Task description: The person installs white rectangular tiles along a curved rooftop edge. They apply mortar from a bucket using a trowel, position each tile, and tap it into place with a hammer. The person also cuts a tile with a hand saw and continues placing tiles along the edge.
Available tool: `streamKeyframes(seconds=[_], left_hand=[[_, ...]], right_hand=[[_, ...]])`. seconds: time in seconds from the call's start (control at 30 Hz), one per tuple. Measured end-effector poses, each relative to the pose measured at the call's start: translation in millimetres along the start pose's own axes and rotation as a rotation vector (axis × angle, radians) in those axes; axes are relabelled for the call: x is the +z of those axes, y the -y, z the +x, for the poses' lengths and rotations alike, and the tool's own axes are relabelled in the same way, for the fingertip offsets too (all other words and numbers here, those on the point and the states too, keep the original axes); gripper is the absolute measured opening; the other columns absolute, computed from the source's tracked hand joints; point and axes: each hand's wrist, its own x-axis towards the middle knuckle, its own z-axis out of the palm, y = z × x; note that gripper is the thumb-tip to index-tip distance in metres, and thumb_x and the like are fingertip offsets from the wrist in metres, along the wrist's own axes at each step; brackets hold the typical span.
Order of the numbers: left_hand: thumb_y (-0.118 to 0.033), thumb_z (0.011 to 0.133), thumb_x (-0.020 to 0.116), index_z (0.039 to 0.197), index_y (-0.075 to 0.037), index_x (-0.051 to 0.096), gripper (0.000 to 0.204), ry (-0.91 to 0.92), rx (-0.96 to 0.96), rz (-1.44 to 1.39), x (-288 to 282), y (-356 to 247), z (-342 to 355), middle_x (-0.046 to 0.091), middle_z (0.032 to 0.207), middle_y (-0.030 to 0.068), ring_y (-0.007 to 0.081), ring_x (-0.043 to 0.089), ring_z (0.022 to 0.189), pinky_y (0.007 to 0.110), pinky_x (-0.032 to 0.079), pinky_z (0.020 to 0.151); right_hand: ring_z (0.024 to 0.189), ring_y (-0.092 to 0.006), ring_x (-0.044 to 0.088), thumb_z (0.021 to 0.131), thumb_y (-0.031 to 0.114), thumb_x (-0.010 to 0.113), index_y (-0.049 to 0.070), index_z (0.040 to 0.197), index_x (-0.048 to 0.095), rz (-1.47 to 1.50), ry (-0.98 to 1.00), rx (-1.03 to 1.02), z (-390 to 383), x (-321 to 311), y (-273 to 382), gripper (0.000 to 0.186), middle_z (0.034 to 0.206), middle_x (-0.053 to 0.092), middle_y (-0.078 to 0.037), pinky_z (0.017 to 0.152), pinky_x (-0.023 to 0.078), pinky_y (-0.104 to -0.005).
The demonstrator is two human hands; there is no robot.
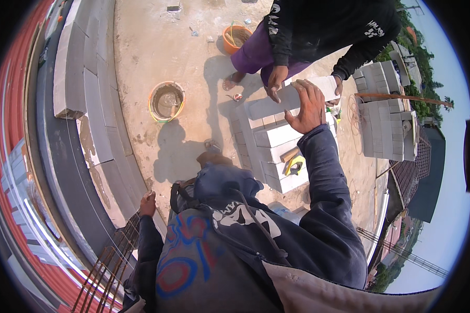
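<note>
My right hand [309,107] curves its fingers and thumb across a pale concrete block [266,104]. A co-worker's hands [274,86] also hold this block, above a stack of similar blocks [274,154]. A yellow-handled tool [293,166] lies on the stack. My left hand [147,203], at lower left, has curled fingers beside the low block wall [103,133], along which a thin string runs; what it holds, if anything, is too small to make out.
Mortar buckets [156,112] stand on the concrete floor [141,41], one near the co-worker [324,31]. More block stacks [378,130] stand at right, crossed by a long rusty bar [423,100]. A rebar cage [109,268] and red corrugated roofing [8,104] lie at left.
</note>
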Motion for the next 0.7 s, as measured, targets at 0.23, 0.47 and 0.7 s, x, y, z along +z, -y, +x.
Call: streamKeyframes(seconds=[0.23,0.47,0.7], left_hand=[[-0.052,0.097,0.071,0.137,-0.005,0.067,0.061,-0.044,-0.048,0.083,57.8,3.3,2.5,0.078,0.111,0.0176,0.0261,0.074,0.102,0.039,0.057,0.093],[-0.053,0.097,0.067,0.141,-0.009,0.063,0.062,0.0,0.298,0.303,151.2,-181.3,-0.9,0.065,0.139,0.0213,0.0363,0.06,0.131,0.046,0.046,0.112],[-0.053,0.095,0.066,0.144,-0.013,0.062,0.064,0.195,0.328,0.122,244.9,-276.7,13.7,0.062,0.145,0.0219,0.041,0.051,0.142,0.055,0.039,0.117]], right_hand=[[0.156,-0.0388,0.032,0.06,0.028,0.094,0.021,0.168,0.018,-0.43,0.671,-0.065,42.4,24.3,-161.9,0.132,0.163,0.038,-0.017,0.128,0.022,-0.0598],[0.133,-0.0401,0.051,0.06,0.032,0.092,0.0,0.146,0.037,-0.305,0.743,-0.265,56.0,40.1,-151.3,0.107,0.136,0.051,-0.02,0.112,0.04,-0.0527],[0.12,-0.0368,0.054,0.056,0.033,0.086,0.001,0.141,0.044,-0.263,0.662,-0.566,73.7,50.8,-20.0,0.101,0.125,0.055,-0.017,0.099,0.041,-0.0513]])
